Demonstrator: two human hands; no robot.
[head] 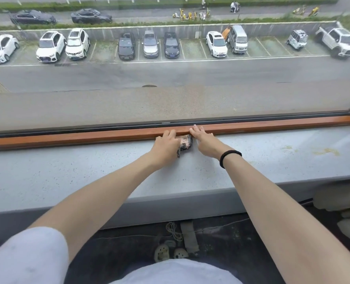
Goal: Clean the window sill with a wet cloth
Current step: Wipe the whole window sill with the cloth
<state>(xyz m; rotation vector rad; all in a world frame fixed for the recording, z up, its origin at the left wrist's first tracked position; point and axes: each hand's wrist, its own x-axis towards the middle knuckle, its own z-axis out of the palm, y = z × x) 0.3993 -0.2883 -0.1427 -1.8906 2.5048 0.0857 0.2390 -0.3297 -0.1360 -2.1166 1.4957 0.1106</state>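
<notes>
Both arms reach across the grey speckled window sill (88,177) to its far edge, where the cloth (185,142) lies bunched on the stone, touching the foot of the brown wooden frame rail (67,138). The left hand (167,142) presses down on the left part of the cloth, its fingers curled loosely over the fabric and reaching onto the rail; whether they pinch it or only bear on it I cannot tell. The right hand (204,140) rests just right of the cloth, fingers extended and nearly flat, tips on the rail, gripping nothing that I can see; a black band (230,157) circles its wrist. The main risk, in my judgement, is that the crumpled cloth rolls or slides out from under the left palm during a stroke along the rail, since only part of it is pinned. The corner where sill meets rail may also be skipped if pressure stays on the flat stone. Yellowish stains (325,151) farther right along the rail side of the sill look untouched. The visible part of the cloth runs diagonally, a narrow tail pointing away from the rail toward the person and slightly left, the broader end against the rail.
</notes>
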